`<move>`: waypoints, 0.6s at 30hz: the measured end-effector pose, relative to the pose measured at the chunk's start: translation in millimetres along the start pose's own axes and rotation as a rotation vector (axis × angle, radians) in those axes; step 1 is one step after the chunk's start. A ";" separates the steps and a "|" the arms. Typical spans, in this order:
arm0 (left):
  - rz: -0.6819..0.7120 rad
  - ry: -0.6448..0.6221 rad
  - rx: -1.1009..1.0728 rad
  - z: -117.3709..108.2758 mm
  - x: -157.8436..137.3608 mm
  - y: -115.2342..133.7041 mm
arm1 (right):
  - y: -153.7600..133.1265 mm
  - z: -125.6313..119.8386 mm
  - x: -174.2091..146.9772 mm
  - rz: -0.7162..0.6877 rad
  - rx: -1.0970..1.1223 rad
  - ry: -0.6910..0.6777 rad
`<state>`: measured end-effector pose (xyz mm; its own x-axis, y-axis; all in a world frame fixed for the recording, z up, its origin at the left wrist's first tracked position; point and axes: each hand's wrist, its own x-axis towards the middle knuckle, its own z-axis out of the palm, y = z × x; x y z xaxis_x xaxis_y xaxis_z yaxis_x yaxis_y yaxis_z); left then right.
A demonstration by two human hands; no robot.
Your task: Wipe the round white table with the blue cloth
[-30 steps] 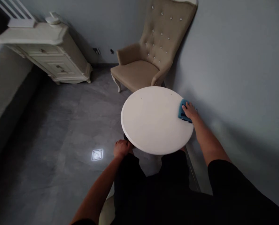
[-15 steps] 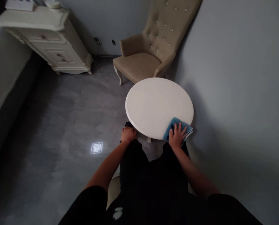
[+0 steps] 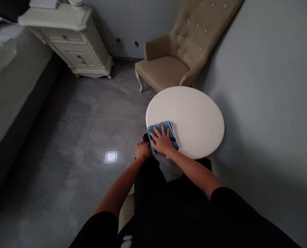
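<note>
My right hand lies flat with fingers spread on a folded blue cloth that has a dark band and pale edges. It presses the cloth against the near left part of the oval white table, and part of the cloth hangs past the rim. On my left knee rests my left hand, its fingers curled in and nothing seen in them. It is just beside the cloth's left edge.
A beige tufted armchair stands behind the table. The grey wall rises close on the right. At the back left are a white cabinet and a bed. A lit square pattern shows on the floor.
My right hand has slid the blue cloth leftward across the near side of the table, from the right rim to the left. My left hand has stayed on the knee.
</note>
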<state>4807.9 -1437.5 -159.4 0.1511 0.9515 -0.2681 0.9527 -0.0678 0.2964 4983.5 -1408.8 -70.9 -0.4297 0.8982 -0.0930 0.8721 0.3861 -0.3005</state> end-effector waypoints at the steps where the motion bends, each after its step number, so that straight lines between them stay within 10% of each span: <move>1: -0.007 -0.010 0.002 -1.1 0.9 -0.4 | -1.0 -2.6 19.9 -0.017 0.007 -0.001; 10: -0.052 0.008 -0.014 -2.8 21.0 0.2 | 33.9 -20.2 201.5 -0.034 0.054 0.071; 18: -0.047 -0.021 -0.063 -4.4 39.9 -5.7 | 184.9 -69.4 307.1 0.195 0.060 0.170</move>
<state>4807.4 -1397.9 -167.7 0.1123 0.9467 -0.3019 0.9403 -0.0031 0.3403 5029.0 -1047.0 -89.1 -0.2047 0.9788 0.0043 0.9172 0.1934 -0.3485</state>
